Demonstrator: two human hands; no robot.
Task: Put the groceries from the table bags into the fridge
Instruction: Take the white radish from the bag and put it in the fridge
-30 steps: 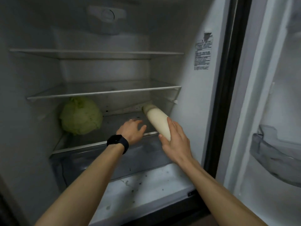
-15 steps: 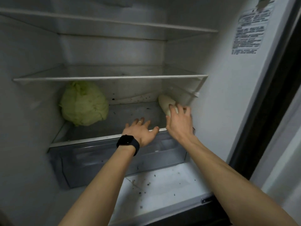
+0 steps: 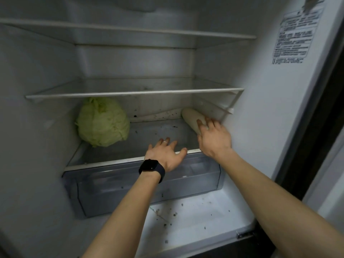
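A long white radish [image 3: 191,118] lies on the lowest glass shelf [image 3: 130,162] of the open fridge, at the back right near the side wall. My right hand [image 3: 214,138] covers its near end, with fingers over its top and right side. On the left of the same shelf sits a green cabbage [image 3: 102,121]. My left hand [image 3: 165,151], with a black watch on the wrist, is spread flat at the shelf's front edge and holds nothing.
Two more glass shelves [image 3: 134,93] sit above, both bare. A clear drawer [image 3: 145,185] sits under the lowest shelf, with a speckled white ledge [image 3: 195,216] in front of it. The fridge's right wall carries a label [image 3: 292,36].
My right hand has carried the radish from the shelf's front edge deep into the back right corner. The left hand has flattened at the shelf edge. The camera has moved closer.
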